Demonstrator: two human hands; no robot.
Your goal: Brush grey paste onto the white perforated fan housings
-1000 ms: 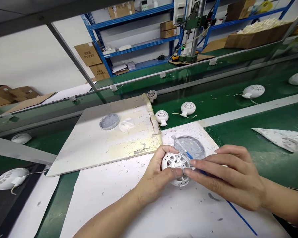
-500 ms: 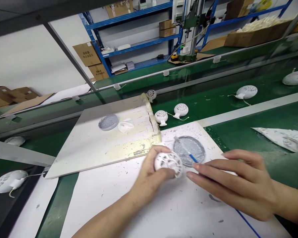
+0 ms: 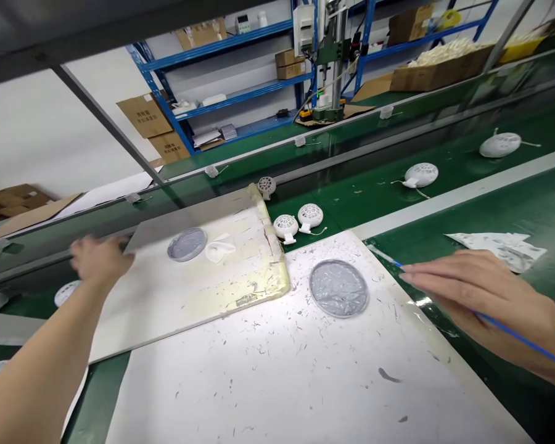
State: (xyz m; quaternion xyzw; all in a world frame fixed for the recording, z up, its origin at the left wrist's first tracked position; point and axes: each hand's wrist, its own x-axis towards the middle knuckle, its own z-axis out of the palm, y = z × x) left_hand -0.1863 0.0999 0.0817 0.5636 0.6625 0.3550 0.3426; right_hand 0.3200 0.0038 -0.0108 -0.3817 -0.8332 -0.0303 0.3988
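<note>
My left hand is stretched out over the far left edge of the white board, blurred by motion, with thumb and fingers apart and nothing visible in it. Just below it, partly behind my forearm, lies a white domed vented part. My right hand pinches a thin brush with a blue handle. Its pale tip points left, past the edge of the white work sheet. On that sheet sits a round shallow dish of grey paste.
The raised white board bears a second grey dish and a crumpled white cloth. Vented white parts with wires lie on the green belt. A torn white scrap is at right; blue shelving stands behind.
My left hand has swung far left, away from the white vented part it held, which now lies near it. My right hand has drawn the brush rightward from over the grey dish. The view has shifted.
</note>
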